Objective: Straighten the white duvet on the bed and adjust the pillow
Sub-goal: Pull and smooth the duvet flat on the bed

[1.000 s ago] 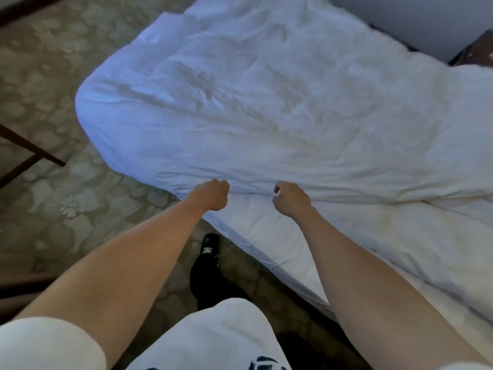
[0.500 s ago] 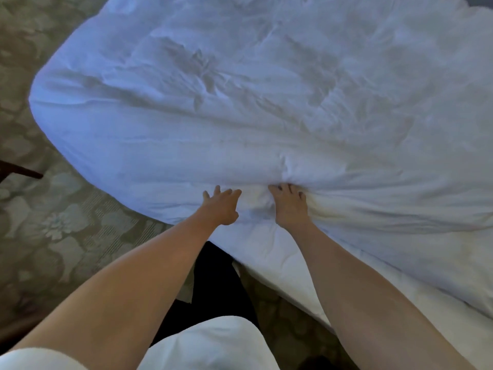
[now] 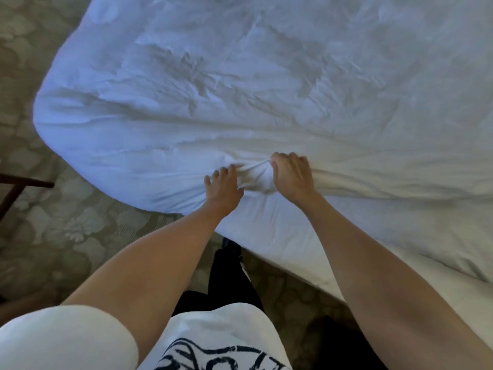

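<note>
Right now both my hands are at the near edge of the white duvet [image 3: 240, 89], which lies rumpled across the bed [image 3: 346, 252] and fills most of the far and right side of the view. My left hand [image 3: 222, 186] rests flat against the fabric with its fingers [image 3: 225, 173] spread, its grip loose. My right hand [image 3: 292, 177], just beside it, has its grip pressed together on a bunched fold of the duvet, and creases fan out from that pinch. The duvet's rounded corner hangs toward the patterned carpet [image 3: 53, 231] on the left. Below the duvet edge the white bed side shows. I cannot see the pillow.
</note>
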`<state>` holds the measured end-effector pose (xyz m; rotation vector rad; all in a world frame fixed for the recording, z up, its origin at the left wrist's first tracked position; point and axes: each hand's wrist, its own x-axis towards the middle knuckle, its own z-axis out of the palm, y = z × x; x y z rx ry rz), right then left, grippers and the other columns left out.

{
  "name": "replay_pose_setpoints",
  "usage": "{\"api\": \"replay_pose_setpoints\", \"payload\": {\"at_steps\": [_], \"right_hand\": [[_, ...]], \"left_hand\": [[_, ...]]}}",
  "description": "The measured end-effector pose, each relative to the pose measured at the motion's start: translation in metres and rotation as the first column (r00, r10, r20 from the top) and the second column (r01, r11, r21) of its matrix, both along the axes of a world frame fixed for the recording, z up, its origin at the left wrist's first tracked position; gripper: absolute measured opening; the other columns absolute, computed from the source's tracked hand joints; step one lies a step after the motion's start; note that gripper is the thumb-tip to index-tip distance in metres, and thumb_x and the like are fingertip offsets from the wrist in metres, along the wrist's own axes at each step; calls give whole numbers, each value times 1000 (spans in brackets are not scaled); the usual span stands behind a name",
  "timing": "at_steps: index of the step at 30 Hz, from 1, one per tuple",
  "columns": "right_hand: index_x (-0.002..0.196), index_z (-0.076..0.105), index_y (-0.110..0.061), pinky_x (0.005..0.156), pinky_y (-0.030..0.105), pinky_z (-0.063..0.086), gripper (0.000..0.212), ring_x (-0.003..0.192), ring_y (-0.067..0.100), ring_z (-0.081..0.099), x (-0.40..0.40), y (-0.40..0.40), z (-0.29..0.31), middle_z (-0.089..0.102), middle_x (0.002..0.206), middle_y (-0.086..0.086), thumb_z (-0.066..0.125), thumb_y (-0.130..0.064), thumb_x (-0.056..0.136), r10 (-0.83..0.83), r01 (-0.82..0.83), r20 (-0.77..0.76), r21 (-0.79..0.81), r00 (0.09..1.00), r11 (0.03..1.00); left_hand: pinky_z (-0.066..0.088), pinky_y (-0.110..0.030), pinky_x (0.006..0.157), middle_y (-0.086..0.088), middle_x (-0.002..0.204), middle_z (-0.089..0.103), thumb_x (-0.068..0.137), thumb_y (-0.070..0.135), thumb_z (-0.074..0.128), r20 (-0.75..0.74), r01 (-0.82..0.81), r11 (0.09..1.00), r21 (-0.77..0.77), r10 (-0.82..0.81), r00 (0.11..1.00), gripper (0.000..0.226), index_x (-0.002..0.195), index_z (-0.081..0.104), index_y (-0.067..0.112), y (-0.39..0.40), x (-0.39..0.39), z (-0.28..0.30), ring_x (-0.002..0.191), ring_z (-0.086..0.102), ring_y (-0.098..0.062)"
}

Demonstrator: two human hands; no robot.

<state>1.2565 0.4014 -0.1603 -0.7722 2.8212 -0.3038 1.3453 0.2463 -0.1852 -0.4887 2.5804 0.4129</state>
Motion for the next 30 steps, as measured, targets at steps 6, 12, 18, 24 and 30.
{"api": "replay_pose_setpoints", "payload": {"at_steps": [6, 12, 18, 24, 30], "right_hand": [[90, 62, -11, 82, 41, 35, 24, 91, 33, 59, -43, -18, 78, 68, 88, 10, 40, -16, 98, -16, -4, -247, -78, 969, 997], [97, 63, -14, 85, 41, 37, 15, 99, 31, 55, -48, -52, 99, 60, 101, 9, 49, -20, 95, -284, 259, -177, -151, 942, 954], [101, 55, -7, 87, 38, 40, 26, 105, 34, 56, 37, -132, 95, 60, 102, 13, 56, -32, 94, -625, 626, 193, -490, 757, 606], [153, 18, -20, 97, 25, 38, 91, 137, 16, 38, 80, -261, 83, 33, 149, -5, 74, -37, 84, -260, 884, 897, -236, 358, 404], [102, 56, -7, 90, 45, 52, 10, 100, 37, 62, 66, -368, 93, 61, 96, 11, 50, -12, 95, -345, 888, 838, -307, 422, 341]], "left_hand": [[32, -40, 102, -9, 126, 60, 93, 11, 47, -145, 19, 988, -153, -41, 989, 33, 126, 51, 13, -56, -43, 74, 119, 56, -28], [42, -40, 89, -22, 117, 63, 97, 11, 40, -290, -70, 997, -8, 65, 955, 26, 112, 61, 13, -115, -81, 143, 108, 59, -41], [44, -41, 88, -20, 117, 61, 90, 6, 40, -331, 20, 994, 103, 15, 943, 32, 108, 65, 15, -140, -115, 183, 111, 57, -41], [43, -42, 92, -18, 123, 57, 95, 14, 41, -376, 233, 962, 144, -165, 912, 30, 117, 62, 17, -164, -136, 204, 115, 55, -39], [44, -39, 91, -16, 124, 58, 99, 18, 41, -426, 387, 902, 189, -280, 861, 31, 123, 61, 18, -202, -125, 211, 114, 56, -36]]}}
